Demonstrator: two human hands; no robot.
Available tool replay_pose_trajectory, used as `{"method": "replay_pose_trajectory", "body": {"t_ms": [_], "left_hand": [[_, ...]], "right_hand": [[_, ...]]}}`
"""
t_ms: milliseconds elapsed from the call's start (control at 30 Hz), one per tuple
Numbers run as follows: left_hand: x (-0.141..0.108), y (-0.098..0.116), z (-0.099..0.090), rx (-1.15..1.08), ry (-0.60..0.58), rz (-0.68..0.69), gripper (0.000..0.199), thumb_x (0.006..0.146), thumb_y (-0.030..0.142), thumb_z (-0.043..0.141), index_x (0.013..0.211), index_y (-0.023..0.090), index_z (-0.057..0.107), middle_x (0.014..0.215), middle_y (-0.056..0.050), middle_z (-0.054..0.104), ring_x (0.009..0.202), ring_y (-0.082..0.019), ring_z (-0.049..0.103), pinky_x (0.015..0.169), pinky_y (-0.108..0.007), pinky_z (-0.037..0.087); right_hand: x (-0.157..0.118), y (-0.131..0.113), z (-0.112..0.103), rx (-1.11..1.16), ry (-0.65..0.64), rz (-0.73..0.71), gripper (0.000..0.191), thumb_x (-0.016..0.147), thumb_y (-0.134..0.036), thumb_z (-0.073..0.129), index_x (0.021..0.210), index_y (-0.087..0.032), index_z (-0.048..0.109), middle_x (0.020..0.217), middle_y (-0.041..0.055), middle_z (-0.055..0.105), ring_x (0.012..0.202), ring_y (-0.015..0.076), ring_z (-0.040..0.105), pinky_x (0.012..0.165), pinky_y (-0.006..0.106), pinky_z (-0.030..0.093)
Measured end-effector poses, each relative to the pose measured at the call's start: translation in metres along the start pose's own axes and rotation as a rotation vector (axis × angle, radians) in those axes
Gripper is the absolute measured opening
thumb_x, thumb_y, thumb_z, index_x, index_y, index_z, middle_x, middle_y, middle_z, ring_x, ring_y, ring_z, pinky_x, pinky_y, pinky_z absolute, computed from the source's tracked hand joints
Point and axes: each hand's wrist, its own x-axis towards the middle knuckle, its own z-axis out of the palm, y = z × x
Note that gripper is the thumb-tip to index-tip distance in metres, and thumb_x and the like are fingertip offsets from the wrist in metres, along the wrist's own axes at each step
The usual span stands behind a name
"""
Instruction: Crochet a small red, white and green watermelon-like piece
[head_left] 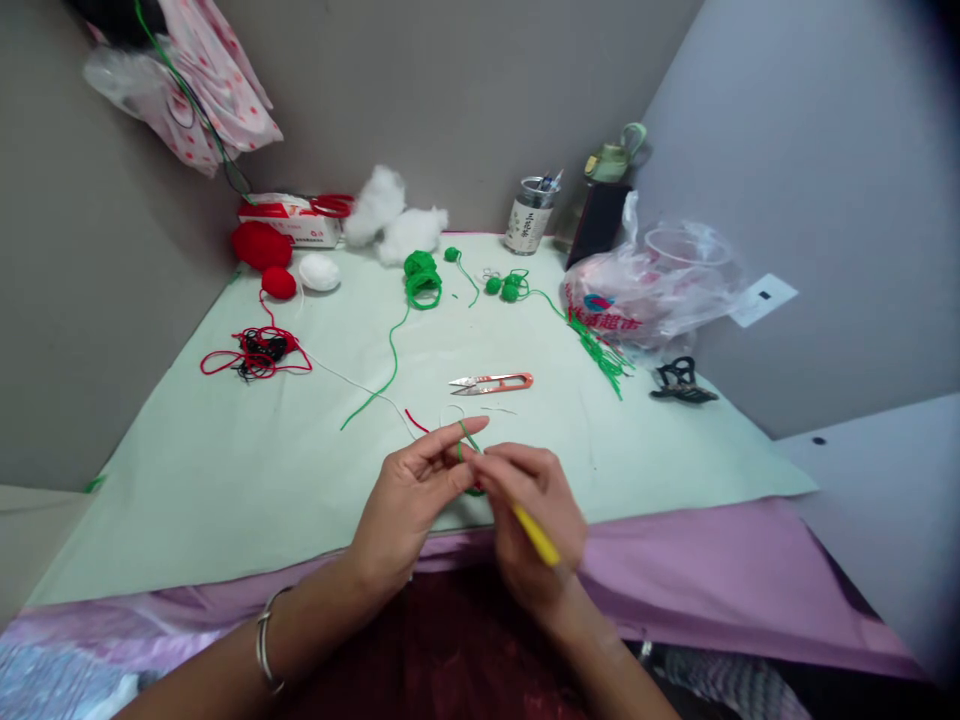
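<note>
Work in hand, near side of the snips. We see the left hand nearly closed, thumb and fingers pinching a small green and red piece, with green yarn looped over a raised finger. The right hand is narrow, gripped round a yellow tool, whose tip we cannot make out beside the piece. The piece therefore lies between the hands, on the near side of the snips; its shape is mostly hidden.

As to progress, we judge the piece to be under way and not finished, since yarn runs from it over the finger. How many rounds or stitches are done, and how many are left, we cannot tell. Beyond the snips we note three small green balls, one with a loose tail and two lying close together; these look formed, though their tails are uncut. Also beyond the snips lie a wound green skein and white stuffing, the latter loose.

To the far left of the snips we find a large red ball, a smaller red ball, a white ball and a red and black tangle. To their right lie a bundle of green strands and a black clip. The snips rest on the table cover, untouched by either hand.
</note>
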Motion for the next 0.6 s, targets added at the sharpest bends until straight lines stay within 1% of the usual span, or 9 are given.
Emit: {"method": "replay_pose_trajectory", "body": {"t_ms": [33,67,100,167,267,333,467,533,600], "left_hand": [[-0.001,-0.002,0.002,-0.026,0.016,-0.011,0.039,0.077,0.032,0.094,0.115,0.032,0.086,0.082,0.002,0.073,0.083,-0.011,0.063,0.084,-0.021,0.05],[-0.002,-0.003,0.004,-0.057,0.035,-0.03,0.041,0.076,0.033,0.095,0.116,0.032,0.086,0.083,0.002,0.074,0.084,-0.011,0.064,0.084,-0.022,0.051],[-0.003,-0.004,0.005,-0.085,0.052,-0.048,0.042,0.076,0.033,0.095,0.117,0.032,0.086,0.083,0.001,0.074,0.085,-0.012,0.065,0.085,-0.022,0.051],[-0.004,-0.006,0.006,-0.106,0.068,-0.045,0.043,0.076,0.032,0.095,0.117,0.031,0.085,0.084,0.001,0.076,0.086,-0.012,0.066,0.085,-0.021,0.053],[-0.004,-0.005,0.006,-0.051,0.062,0.063,0.039,0.078,0.029,0.094,0.116,0.033,0.086,0.083,0.002,0.077,0.084,-0.011,0.068,0.083,-0.02,0.055],[-0.004,-0.003,0.005,-0.009,0.048,0.116,0.038,0.078,0.027,0.094,0.115,0.033,0.086,0.081,0.003,0.077,0.081,-0.011,0.069,0.08,-0.019,0.056],[-0.005,0.007,0.011,0.043,0.053,0.147,0.04,0.076,0.026,0.095,0.114,0.03,0.086,0.082,0.002,0.077,0.079,-0.011,0.07,0.078,-0.02,0.057],[-0.005,0.012,0.015,0.032,0.053,0.145,0.042,0.074,0.025,0.097,0.114,0.029,0.086,0.083,0.002,0.076,0.078,-0.011,0.068,0.077,-0.02,0.056],[-0.003,0.015,0.017,-0.012,0.033,0.122,0.044,0.073,0.026,0.097,0.115,0.028,0.086,0.082,0.002,0.075,0.078,-0.011,0.067,0.077,-0.02,0.055]], "right_hand": [[-0.004,0.002,0.004,-0.073,0.014,-0.109,0.039,0.098,-0.007,0.067,0.13,-0.028,0.076,0.111,0.008,0.075,0.1,0.0208,0.074,0.08,0.033,0.065],[-0.008,0.003,0.007,-0.11,0.034,-0.155,0.045,0.098,-0.006,0.067,0.136,-0.029,0.073,0.115,0.0091,0.074,0.103,0.0219,0.074,0.081,0.034,0.065],[-0.01,0.005,0.009,-0.117,0.04,-0.169,0.049,0.097,-0.005,0.067,0.14,-0.029,0.071,0.118,0.0097,0.073,0.104,0.0223,0.074,0.082,0.035,0.066],[-0.011,0.006,0.011,-0.086,0.04,-0.143,0.053,0.096,-0.003,0.067,0.142,-0.03,0.069,0.118,0.0087,0.073,0.103,0.0215,0.074,0.082,0.035,0.066],[-0.009,0.005,0.011,-0.028,0.058,-0.1,0.055,0.095,-0.001,0.068,0.139,-0.034,0.071,0.115,0.0055,0.073,0.098,0.0185,0.074,0.079,0.031,0.067],[-0.009,0.004,0.011,-0.026,0.096,-0.106,0.055,0.095,-0.001,0.067,0.138,-0.035,0.071,0.116,0.0051,0.073,0.097,0.0181,0.074,0.079,0.031,0.067],[-0.013,0.005,0.013,-0.135,0.144,-0.18,0.054,0.095,-0.006,0.07,0.14,-0.035,0.07,0.12,0.0076,0.074,0.103,0.0237,0.076,0.08,0.037,0.069],[-0.014,0.007,0.014,-0.176,0.153,-0.203,0.055,0.094,-0.01,0.073,0.141,-0.036,0.069,0.122,0.0085,0.074,0.107,0.027,0.076,0.081,0.04,0.07],[-0.012,0.006,0.015,-0.174,0.172,-0.206,0.054,0.094,-0.01,0.073,0.14,-0.037,0.07,0.121,0.0088,0.075,0.107,0.0281,0.076,0.081,0.042,0.069]]}}
